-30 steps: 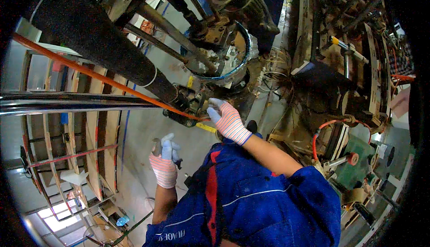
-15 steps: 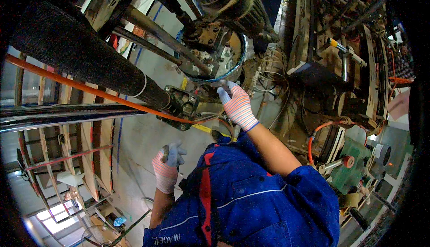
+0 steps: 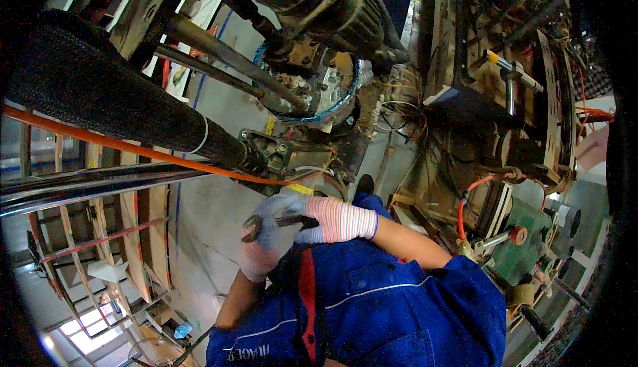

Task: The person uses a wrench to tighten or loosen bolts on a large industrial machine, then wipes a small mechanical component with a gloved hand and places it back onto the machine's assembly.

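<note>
Both my hands wear white knitted gloves with orange stripes and grey-blue fingertips. They meet in front of my waist at a dark metal wrench-like tool (image 3: 291, 221). My left hand (image 3: 260, 250) is closed around it, with the tool's rounded end poking out on the left; the fingers are blurred. From the right, my right hand (image 3: 335, 219) reaches over, its fingers above the tool and its thumb below, closed on the other end. Part of the tool is hidden by the gloves. Beyond the hands stands a round drum (image 3: 319, 116) with a blue-edged rim, under machinery.
A big motor-like body (image 3: 312, 8) hangs over the drum. A thick black sleeved hose (image 3: 133, 98) and an orange hose (image 3: 126, 146) cross at the left, above shiny rods (image 3: 100, 184). A dirty machine frame (image 3: 485, 127) with loose cables fills the right side.
My right hand has drawn back from near the drum rim to my left hand and taken hold of the tool. My left hand has shifted slightly right, showing more of the tool.
</note>
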Available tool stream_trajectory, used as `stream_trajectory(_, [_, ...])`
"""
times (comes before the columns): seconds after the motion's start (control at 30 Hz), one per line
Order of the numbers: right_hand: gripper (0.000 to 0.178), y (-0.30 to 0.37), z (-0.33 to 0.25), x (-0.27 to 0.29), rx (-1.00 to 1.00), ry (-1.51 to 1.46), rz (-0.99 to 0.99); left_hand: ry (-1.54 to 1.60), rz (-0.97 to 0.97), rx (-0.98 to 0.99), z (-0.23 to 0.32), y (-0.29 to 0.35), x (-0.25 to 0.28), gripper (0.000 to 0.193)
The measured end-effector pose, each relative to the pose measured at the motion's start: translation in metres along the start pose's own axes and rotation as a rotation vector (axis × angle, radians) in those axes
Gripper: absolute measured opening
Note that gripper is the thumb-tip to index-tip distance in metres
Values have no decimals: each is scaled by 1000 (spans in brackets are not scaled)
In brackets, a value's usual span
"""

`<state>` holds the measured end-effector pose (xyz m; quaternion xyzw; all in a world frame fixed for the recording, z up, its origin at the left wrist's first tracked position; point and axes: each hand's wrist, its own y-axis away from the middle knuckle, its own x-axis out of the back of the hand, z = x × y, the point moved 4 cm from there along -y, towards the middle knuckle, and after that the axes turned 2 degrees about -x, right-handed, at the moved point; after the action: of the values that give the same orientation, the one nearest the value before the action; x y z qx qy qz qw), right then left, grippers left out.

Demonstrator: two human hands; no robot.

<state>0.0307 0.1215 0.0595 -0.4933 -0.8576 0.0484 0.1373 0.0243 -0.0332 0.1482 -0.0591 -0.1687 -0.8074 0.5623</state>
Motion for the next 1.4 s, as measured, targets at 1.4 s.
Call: stream_trajectory(1.4, [35,-15,49,103,-782,367,650,-150,-98,52,-21,5,6,37])
